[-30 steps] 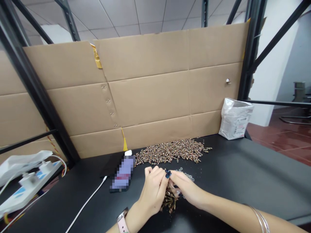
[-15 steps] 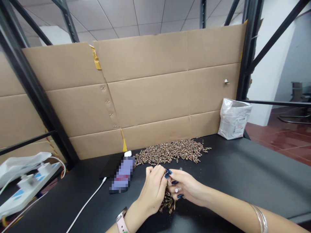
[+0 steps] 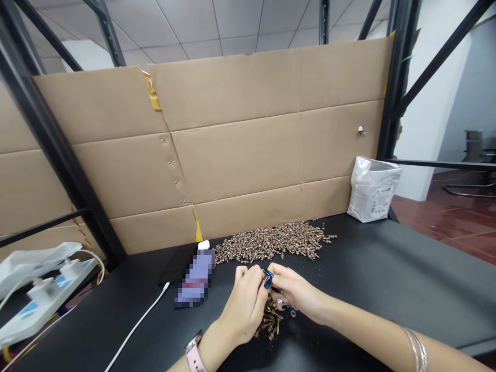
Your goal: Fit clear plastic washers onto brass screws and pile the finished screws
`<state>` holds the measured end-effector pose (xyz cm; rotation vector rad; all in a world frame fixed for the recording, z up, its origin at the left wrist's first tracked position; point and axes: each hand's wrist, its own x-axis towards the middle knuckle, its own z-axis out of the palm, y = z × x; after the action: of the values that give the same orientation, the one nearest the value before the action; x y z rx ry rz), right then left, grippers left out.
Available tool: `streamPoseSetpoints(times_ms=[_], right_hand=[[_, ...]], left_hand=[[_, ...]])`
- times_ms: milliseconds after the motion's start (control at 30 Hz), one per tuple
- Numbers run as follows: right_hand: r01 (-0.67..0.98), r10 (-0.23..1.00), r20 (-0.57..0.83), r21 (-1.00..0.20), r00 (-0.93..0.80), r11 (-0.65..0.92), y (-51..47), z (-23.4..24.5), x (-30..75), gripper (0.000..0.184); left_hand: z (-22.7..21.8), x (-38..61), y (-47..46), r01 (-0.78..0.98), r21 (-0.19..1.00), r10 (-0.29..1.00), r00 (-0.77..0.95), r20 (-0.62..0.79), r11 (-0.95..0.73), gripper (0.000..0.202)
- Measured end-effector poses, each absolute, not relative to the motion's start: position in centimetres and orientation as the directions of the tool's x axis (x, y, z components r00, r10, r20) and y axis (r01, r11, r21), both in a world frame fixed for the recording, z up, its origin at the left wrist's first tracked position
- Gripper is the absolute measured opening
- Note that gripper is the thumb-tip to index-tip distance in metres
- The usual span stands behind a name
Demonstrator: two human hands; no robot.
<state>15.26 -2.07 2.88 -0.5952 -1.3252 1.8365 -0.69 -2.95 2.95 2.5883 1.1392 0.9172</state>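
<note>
Since half a second ago, the right hand is drawn up and inward, so that its fingertips are now met with those of the left hand above the small heap of brass-coloured metal screws on the black tabletop. Both sets of fingers are pinched narrow, and what is held between them cannot be told. The wide spread of like screws is seen just beyond the hands.
</note>
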Motion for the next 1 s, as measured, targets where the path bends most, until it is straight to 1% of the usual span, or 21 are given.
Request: streamPoseSetpoints(times_ms=[167, 267, 333, 433, 500, 533, 633, 700, 767, 833, 933, 1000], right_hand=[[-0.320, 0.817, 0.137, -0.945, -0.560, -0.061, -1.7, 2.8, 15.6, 0.028], [-0.224, 0.823, 0.195, -0.971, -0.534, 0.085, -1.1, 2.8, 16.0, 0.028], [-0.160, 0.816, 0.252, -0.967, -0.521, 0.196, -0.7, 2.8, 16.2, 0.029], [-0.130, 0.798, 0.308, -0.950, -0.518, 0.282, -0.4, 2.6, 16.4, 0.030], [-0.147, 0.799, 0.300, -0.954, -0.521, 0.262, -0.2, 2.5, 16.5, 0.032], [-0.161, 0.805, 0.275, -0.961, -0.526, 0.223, -0.2, 2.5, 16.5, 0.033], [-0.191, 0.817, 0.121, -0.982, -0.564, 0.013, -0.1, 2.4, 16.3, 0.033], [-0.174, 0.820, 0.029, -0.981, -0.572, -0.087, -0.2, 2.4, 16.2, 0.034], [-0.160, 0.824, -0.010, -0.980, -0.566, -0.121, -0.2, 2.3, 16.0, 0.036], [-0.170, 0.817, -0.018, -0.975, -0.577, -0.141, -0.3, 2.3, 16.0, 0.036], [-0.203, 0.798, 0.004, -0.968, -0.603, -0.148, -0.2, 2.4, 16.2, 0.035], [-0.193, 0.807, 0.030, -0.975, -0.590, -0.105, 0.0, 2.5, 16.5, 0.033]], left_hand=[[2.4, -0.6, -2.5, 0.582, 0.460, 0.734, 0.433, 0.524, -0.671, 0.031], [2.1, -0.5, -2.4, 0.584, 0.492, 0.753, 0.383, 0.535, -0.646, 0.033], [2.0, -0.3, -2.4, 0.593, 0.513, 0.773, 0.353, 0.528, -0.621, 0.033], [1.8, -0.2, -2.5, 0.594, 0.549, 0.802, 0.334, 0.496, -0.588, 0.034], [1.9, -0.3, -2.5, 0.597, 0.550, 0.804, 0.331, 0.493, -0.584, 0.034], [1.9, -0.3, -2.5, 0.607, 0.529, 0.796, 0.341, 0.501, -0.593, 0.034], [2.3, -0.5, -2.5, 0.646, 0.399, 0.742, 0.430, 0.515, -0.651, 0.033], [2.6, -0.6, -2.5, 0.661, 0.313, 0.709, 0.493, 0.504, -0.682, 0.032], [2.8, -0.7, -2.5, 0.673, 0.267, 0.698, 0.519, 0.494, -0.689, 0.031], [2.7, -0.6, -2.5, 0.684, 0.254, 0.701, 0.520, 0.488, -0.684, 0.030], [2.4, -0.6, -2.4, 0.697, 0.270, 0.720, 0.497, 0.485, -0.664, 0.030], [2.1, -0.6, -2.2, 0.706, 0.293, 0.736, 0.471, 0.486, -0.645, 0.031]])
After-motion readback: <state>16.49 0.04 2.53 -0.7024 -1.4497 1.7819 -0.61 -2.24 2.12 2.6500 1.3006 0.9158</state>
